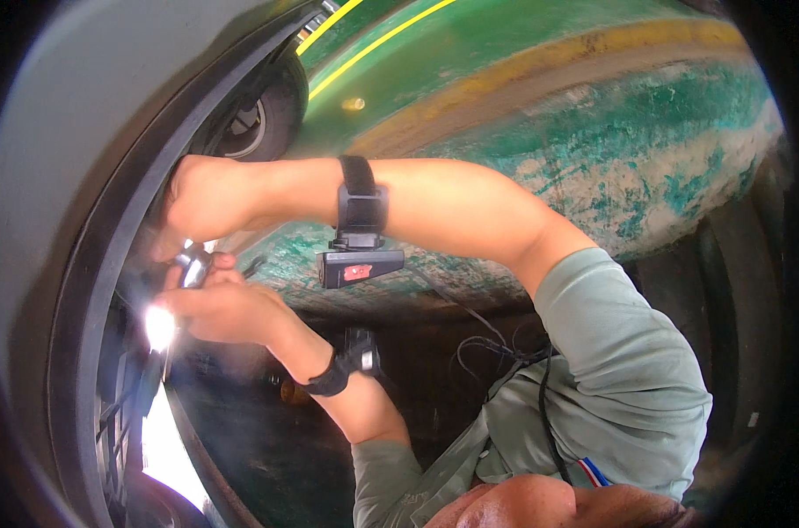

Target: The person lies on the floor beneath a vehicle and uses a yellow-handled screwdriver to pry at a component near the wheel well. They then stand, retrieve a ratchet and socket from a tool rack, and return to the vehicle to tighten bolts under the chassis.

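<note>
My left hand (pixel 228 308) is closed around a shiny, rounded metal piece (pixel 193 265), whose exact kind I cannot make out. A white glare (pixel 160 327) beside its thumb washes out the detail there. Just above, my right hand (pixel 201 201) is curled into a fist, its fingertips turned away towards the metal piece. What it grips, if anything, is hidden. Both hands reach in behind the dark lower edge (pixel 81 264) of a grey vehicle body panel (pixel 56 150). Black straps with small devices sit on both my forearms.
A vehicle wheel (pixel 276 110) stands beyond my right hand. Along the right runs a worn green-painted wall (pixel 593 167) with a yellow-brown edge, bordering green floor with yellow lines. A black cable (pixel 470 308) hangs from the right forearm's device (pixel 361 267) to my shirt. Dark slatted parts (pixel 113 431) lie below the left hand.
</note>
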Tool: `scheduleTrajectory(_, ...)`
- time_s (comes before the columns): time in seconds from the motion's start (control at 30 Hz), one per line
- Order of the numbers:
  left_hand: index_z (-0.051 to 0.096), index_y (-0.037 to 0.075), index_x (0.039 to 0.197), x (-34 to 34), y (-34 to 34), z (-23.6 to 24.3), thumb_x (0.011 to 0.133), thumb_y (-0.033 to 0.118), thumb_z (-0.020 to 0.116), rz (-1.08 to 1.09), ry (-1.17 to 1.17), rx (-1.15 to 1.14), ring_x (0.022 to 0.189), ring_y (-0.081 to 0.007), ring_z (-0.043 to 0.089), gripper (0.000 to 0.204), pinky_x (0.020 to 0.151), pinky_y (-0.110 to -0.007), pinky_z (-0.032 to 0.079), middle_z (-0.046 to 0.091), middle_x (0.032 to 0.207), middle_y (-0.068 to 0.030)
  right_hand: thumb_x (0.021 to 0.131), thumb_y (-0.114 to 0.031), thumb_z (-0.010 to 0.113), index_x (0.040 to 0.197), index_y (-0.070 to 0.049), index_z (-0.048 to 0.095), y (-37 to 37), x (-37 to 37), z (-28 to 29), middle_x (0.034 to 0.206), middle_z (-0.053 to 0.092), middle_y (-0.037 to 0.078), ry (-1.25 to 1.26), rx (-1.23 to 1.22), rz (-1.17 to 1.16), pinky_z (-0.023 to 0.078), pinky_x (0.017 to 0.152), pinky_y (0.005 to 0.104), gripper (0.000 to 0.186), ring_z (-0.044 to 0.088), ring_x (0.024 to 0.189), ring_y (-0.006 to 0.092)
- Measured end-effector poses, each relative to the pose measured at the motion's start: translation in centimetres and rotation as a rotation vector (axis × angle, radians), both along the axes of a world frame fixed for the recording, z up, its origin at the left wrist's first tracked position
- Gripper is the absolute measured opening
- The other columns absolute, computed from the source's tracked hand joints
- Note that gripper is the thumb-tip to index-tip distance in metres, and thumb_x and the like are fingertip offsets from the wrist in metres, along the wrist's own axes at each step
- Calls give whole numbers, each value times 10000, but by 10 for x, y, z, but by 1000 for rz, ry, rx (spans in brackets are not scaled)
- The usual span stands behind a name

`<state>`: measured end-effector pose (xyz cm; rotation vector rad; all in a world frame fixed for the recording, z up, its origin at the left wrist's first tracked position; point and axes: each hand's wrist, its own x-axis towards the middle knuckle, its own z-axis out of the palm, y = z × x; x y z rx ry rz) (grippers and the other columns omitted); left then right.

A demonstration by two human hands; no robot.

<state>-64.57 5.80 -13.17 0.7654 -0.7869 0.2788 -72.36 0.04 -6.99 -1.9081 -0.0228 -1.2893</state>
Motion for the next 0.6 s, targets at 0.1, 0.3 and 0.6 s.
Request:
scheduleTrajectory(0.1,557,-60,1009,-5,-7,-4,1062,523,326,117,-125,-15,611,-146,555,630,488,-224,382,592,725,-113,765,-214,835,746,60,736,-3,2,-2,723,703,153,-42,-23,-39,515,628,366,292,658,668,221)
scheduleTrajectory(0.3,524,5,904,39,18,15,1057,321,391,-1627,354,-1,492,-100,416,375,430,-223,284,503,658,-48,795,-241,804,761,71,731,-1,-7,-4,741,704,199,26,15,67,518,632,373,323,650,663,226)
scheduleTrajectory(0.6,584,-25,1062,9,-1,1,1054,459,357,-561,17,8,607,-129,539,534,463,-231,360,618,807,-102,817,-182,784,718,58,718,15,-29,1,640,679,121,82,60,-6,501,575,354,268,604,525,173)
